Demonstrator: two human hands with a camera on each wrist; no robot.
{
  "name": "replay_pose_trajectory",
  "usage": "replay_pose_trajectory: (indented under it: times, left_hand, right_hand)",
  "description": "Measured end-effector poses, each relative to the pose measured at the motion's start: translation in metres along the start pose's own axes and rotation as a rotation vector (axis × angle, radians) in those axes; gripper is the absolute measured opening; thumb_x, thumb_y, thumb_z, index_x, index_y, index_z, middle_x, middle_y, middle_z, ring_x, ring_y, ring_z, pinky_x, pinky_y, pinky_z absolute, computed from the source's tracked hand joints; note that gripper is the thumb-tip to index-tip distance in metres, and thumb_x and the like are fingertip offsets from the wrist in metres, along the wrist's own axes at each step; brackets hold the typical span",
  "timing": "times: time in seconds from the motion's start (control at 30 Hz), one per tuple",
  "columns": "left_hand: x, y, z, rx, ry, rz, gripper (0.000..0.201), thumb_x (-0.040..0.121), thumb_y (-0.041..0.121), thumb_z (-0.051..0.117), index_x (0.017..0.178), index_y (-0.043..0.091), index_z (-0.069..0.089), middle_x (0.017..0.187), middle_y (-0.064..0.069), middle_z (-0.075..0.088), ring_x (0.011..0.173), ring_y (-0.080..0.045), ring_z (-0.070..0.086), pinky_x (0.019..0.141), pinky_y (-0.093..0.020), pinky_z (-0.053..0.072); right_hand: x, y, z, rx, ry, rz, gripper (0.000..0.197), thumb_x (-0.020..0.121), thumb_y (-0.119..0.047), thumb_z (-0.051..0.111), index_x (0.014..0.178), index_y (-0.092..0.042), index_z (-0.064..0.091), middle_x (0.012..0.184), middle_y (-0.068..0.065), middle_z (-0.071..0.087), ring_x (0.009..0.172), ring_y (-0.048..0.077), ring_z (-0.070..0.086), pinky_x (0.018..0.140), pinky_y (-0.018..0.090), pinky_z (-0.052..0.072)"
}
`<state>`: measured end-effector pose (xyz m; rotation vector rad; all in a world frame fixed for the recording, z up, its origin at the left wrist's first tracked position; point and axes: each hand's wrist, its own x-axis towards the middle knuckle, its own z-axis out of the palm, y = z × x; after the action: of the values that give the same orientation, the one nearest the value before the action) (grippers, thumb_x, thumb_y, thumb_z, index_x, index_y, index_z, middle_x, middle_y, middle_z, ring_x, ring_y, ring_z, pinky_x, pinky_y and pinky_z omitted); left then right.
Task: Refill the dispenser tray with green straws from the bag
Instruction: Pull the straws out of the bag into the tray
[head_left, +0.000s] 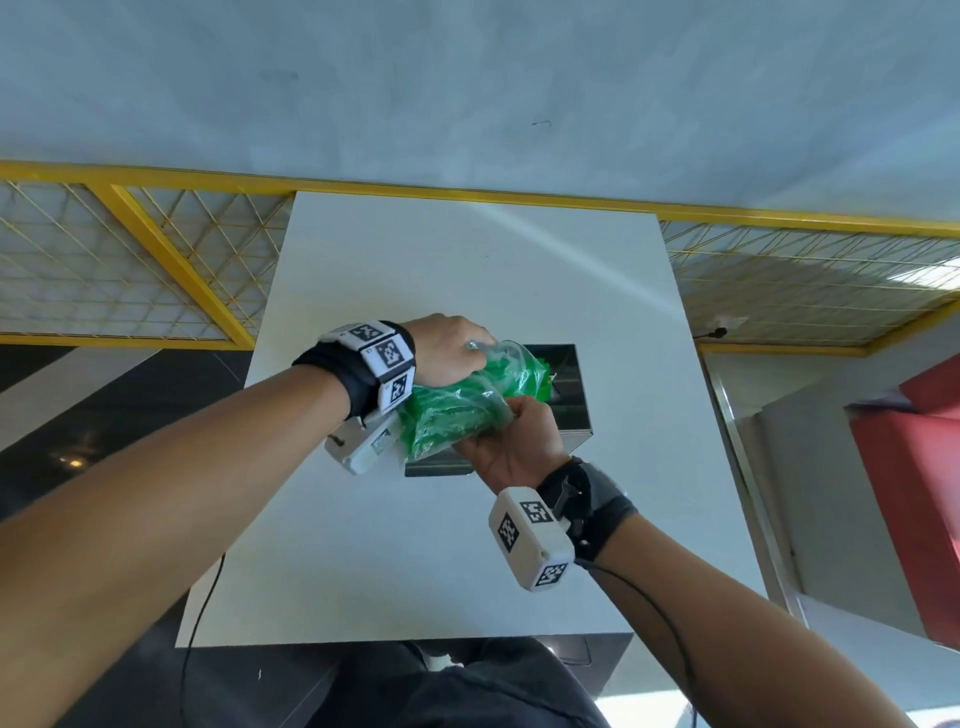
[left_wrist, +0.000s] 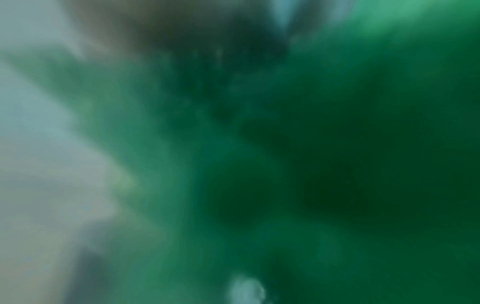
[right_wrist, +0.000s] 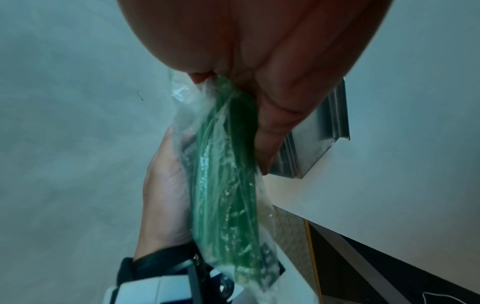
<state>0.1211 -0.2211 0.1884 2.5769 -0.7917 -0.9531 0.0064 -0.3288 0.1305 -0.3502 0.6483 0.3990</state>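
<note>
A clear plastic bag (head_left: 462, 400) full of green straws (right_wrist: 228, 185) is held in the air over the metal dispenser tray (head_left: 571, 384) on the white table (head_left: 467, 260). My left hand (head_left: 452, 348) grips the bag from above at its far end. My right hand (head_left: 514, 441) grips the bag's near side from below. Some green straw ends (head_left: 540, 371) lie at the tray's open top. In the right wrist view my right hand (right_wrist: 259, 86) curls round the bag (right_wrist: 187, 107), and my left hand (right_wrist: 166, 195) holds it from the other side. The left wrist view shows only blurred green.
The metal tray (right_wrist: 319, 139) stands at the middle right of the table. A yellow mesh fence (head_left: 156, 260) runs behind the table. A red object (head_left: 914, 493) stands on the right. Thin black cables (head_left: 208, 613) hang from both wrists.
</note>
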Motion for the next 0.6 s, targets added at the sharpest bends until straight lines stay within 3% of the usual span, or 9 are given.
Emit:
replay_pose_trajectory:
  times: [0.07,0.13,0.2,0.23,0.3,0.4,0.5,0.57,0.6]
  left_hand:
    - [0.017,-0.002,0.001,-0.011,-0.017,0.011,0.044,0.101,0.030,0.041,0.140,0.019,0.058,0.145,-0.010,0.058,0.125,-0.029,0.059,0.097,-0.032,0.045]
    - [0.034,-0.008,0.004,-0.040,-0.022,0.035,0.035,0.095,0.032,0.042,0.102,0.013,0.070,0.105,-0.011,0.072,0.089,-0.029,0.064,0.081,-0.034,0.050]
    - [0.045,-0.011,0.010,-0.099,0.001,0.019,0.027,0.093,0.032,0.043,0.074,0.014,0.052,0.062,-0.006,0.049,0.057,-0.023,0.040,0.059,-0.031,0.033]
    - [0.051,-0.013,0.013,-0.142,0.030,0.009,0.033,0.094,0.032,0.045,0.066,0.015,0.045,0.055,-0.002,0.038,0.052,-0.020,0.031,0.057,-0.031,0.027]
    - [0.058,-0.015,0.019,-0.196,0.155,0.002,0.045,0.094,0.040,0.047,0.056,0.017,0.039,0.049,0.001,0.033,0.047,-0.020,0.029,0.055,-0.029,0.028]
    - [0.061,-0.019,0.028,-0.281,0.307,0.002,0.051,0.094,0.055,0.041,0.060,0.018,0.047,0.047,0.003,0.032,0.043,-0.018,0.028,0.055,-0.027,0.029]
    - [0.052,-0.029,0.028,-0.438,0.298,0.037,0.057,0.094,0.066,0.038,0.069,0.018,0.056,0.042,0.010,0.026,0.042,-0.017,0.026,0.058,-0.029,0.028]
    - [0.040,-0.032,0.030,-0.414,0.251,0.113,0.059,0.091,0.074,0.036,0.091,0.027,0.072,0.056,0.006,0.058,0.055,-0.019,0.054,0.069,-0.031,0.045]
    - [0.037,-0.034,0.038,-0.360,0.244,0.140,0.066,0.089,0.077,0.033,0.114,0.031,0.071,0.088,0.001,0.076,0.081,-0.020,0.069,0.085,-0.035,0.051]
  right_hand:
    - [0.002,-0.007,-0.001,-0.036,0.048,-0.001,0.053,0.094,-0.012,0.026,0.136,0.006,0.054,0.147,0.028,0.050,0.139,0.041,0.047,0.109,0.053,0.045]
    - [0.003,-0.013,-0.001,-0.043,0.064,-0.005,0.053,0.097,-0.011,0.025,0.140,0.005,0.051,0.147,0.028,0.050,0.138,0.041,0.049,0.098,0.057,0.050]
    - [0.003,-0.016,-0.001,-0.029,0.075,-0.009,0.051,0.099,-0.010,0.024,0.139,0.005,0.053,0.144,0.028,0.054,0.135,0.041,0.052,0.091,0.056,0.053]
    - [0.004,-0.018,-0.001,-0.027,0.076,-0.012,0.050,0.100,-0.009,0.024,0.138,0.006,0.054,0.142,0.028,0.055,0.134,0.042,0.053,0.091,0.056,0.053]
    - [0.006,-0.023,-0.001,-0.029,0.090,-0.028,0.048,0.102,-0.007,0.024,0.135,0.006,0.056,0.141,0.030,0.055,0.133,0.043,0.053,0.095,0.057,0.051]
    - [0.012,-0.035,-0.002,0.003,0.131,-0.017,0.046,0.105,-0.009,0.024,0.136,0.005,0.055,0.134,0.031,0.059,0.121,0.044,0.060,0.081,0.057,0.059]
    - [0.018,-0.043,-0.007,0.024,0.179,0.008,0.045,0.106,-0.009,0.024,0.140,0.004,0.051,0.133,0.029,0.058,0.116,0.042,0.061,0.064,0.051,0.064]
    - [0.022,-0.043,-0.008,0.005,0.210,-0.017,0.045,0.105,-0.008,0.026,0.139,0.004,0.053,0.137,0.028,0.058,0.118,0.041,0.062,0.061,0.049,0.064]
    - [0.023,-0.041,-0.007,-0.003,0.222,-0.033,0.044,0.105,-0.007,0.027,0.137,0.004,0.055,0.132,0.027,0.061,0.111,0.040,0.066,0.059,0.047,0.064]
